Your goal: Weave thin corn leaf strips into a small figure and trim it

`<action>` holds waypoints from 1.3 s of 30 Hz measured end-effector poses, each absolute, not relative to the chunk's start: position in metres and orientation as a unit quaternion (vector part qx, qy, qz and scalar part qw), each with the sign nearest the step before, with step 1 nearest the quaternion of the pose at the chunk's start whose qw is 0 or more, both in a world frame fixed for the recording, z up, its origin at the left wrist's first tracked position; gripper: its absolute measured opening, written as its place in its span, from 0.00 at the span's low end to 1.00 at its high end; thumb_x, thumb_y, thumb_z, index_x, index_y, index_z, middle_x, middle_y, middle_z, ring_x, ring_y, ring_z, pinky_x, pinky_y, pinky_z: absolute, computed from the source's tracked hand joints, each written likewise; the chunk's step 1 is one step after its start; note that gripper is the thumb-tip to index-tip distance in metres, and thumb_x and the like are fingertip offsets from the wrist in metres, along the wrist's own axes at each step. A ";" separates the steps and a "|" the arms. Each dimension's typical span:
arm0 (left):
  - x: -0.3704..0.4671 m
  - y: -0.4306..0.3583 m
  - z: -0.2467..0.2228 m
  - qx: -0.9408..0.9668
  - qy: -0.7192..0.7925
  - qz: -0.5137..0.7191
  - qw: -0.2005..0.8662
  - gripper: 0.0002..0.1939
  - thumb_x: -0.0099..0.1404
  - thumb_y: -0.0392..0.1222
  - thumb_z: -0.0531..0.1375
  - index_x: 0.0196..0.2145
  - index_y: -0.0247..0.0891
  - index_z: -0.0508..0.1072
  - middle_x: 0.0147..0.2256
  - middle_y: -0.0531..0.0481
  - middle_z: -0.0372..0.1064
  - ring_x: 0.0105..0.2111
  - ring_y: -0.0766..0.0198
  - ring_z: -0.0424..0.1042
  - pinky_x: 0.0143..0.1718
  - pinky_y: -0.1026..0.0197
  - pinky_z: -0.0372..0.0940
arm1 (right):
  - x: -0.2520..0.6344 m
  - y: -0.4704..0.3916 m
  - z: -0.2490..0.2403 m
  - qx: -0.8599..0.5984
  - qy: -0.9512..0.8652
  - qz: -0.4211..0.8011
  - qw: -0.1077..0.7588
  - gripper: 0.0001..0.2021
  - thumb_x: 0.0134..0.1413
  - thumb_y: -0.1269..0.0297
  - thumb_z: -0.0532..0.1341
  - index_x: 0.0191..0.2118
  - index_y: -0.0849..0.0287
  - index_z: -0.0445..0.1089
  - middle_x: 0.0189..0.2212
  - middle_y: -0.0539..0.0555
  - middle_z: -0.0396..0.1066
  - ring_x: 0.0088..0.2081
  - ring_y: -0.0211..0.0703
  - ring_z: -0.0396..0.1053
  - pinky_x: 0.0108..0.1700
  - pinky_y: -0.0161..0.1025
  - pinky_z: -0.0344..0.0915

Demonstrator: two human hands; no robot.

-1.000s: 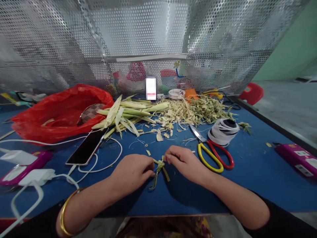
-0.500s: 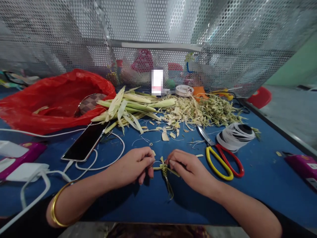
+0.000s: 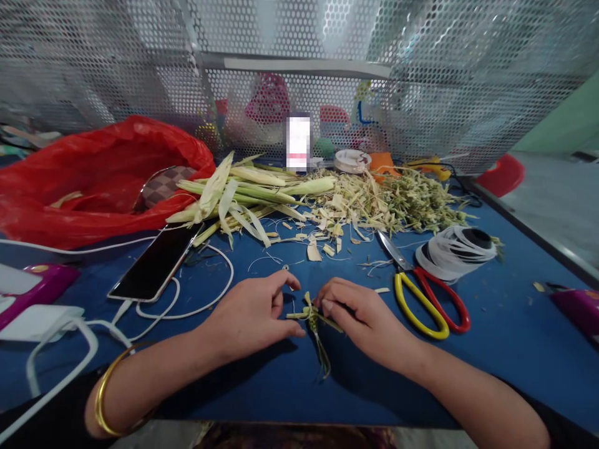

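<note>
A small knotted figure of plant strips (image 3: 312, 319), pale yellow-green, with a tail of thin stems, is between my hands just above the blue table (image 3: 374, 386). My right hand (image 3: 360, 315) pinches its right side between thumb and fingertips. On the left, my left hand (image 3: 250, 312) is open, its thumb and index finger spread apart close to the figure's left strip. A fine white thread seems to run near the knot; its ends are hidden. Right of my right hand lie scissors (image 3: 421, 305) with one yellow and one red handle.
Corn husks (image 3: 262, 190) and dry plant scraps (image 3: 346, 206) cover the table's back. A red plastic bag (image 3: 42, 218) and a phone (image 3: 156, 265) with white cables lie left. A spool of white thread (image 3: 452, 255) sits beyond the scissors. A perforated metal panel (image 3: 243, 37) stands behind.
My left hand has opened, its thumb and index finger parting beside the figure. My right hand keeps its pinch. The view has tilted slightly, shifting the background up.
</note>
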State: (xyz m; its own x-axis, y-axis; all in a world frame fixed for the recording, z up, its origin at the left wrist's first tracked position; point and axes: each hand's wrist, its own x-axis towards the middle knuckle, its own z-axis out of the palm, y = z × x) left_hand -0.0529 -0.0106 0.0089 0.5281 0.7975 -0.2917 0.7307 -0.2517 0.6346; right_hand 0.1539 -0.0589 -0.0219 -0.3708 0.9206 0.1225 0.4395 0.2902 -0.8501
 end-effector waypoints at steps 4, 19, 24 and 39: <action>-0.053 -0.014 0.002 0.859 0.421 0.047 0.287 0.06 0.58 0.45 0.62 0.33 0.43 0.76 0.26 0.57 0.68 0.28 0.66 0.67 0.28 0.65 0.54 | 0.154 -0.058 -0.021 -0.458 -0.741 0.374 0.319 0.10 0.62 0.72 0.51 0.28 0.58 0.62 0.31 0.52 0.66 0.34 0.38 0.64 0.37 0.35 0.61; -0.051 -0.001 0.009 0.737 0.396 0.159 0.524 0.10 0.59 0.40 0.59 0.21 0.37 0.67 0.37 0.50 0.72 0.37 0.64 0.70 0.40 0.62 0.62 | 0.153 -0.059 -0.022 -0.462 -0.750 0.356 0.311 0.10 0.61 0.73 0.51 0.29 0.58 0.62 0.29 0.51 0.64 0.32 0.36 0.63 0.36 0.34 0.59; -0.044 -0.005 0.002 0.661 0.389 0.180 0.616 0.10 0.58 0.39 0.60 0.21 0.35 0.66 0.34 0.49 0.72 0.31 0.68 0.68 0.33 0.65 0.62 | 0.153 -0.059 -0.023 -0.459 -0.756 0.345 0.313 0.10 0.61 0.74 0.51 0.29 0.58 0.62 0.30 0.51 0.64 0.33 0.36 0.63 0.35 0.34 0.59; -0.033 -0.001 0.000 0.556 0.463 0.102 0.683 0.12 0.57 0.46 0.62 0.26 0.33 0.72 0.25 0.51 0.72 0.21 0.71 0.67 0.22 0.68 0.62 | 0.158 -0.061 -0.014 -0.438 -0.766 0.361 0.301 0.09 0.61 0.74 0.52 0.32 0.58 0.66 0.32 0.52 0.68 0.35 0.38 0.66 0.38 0.35 0.62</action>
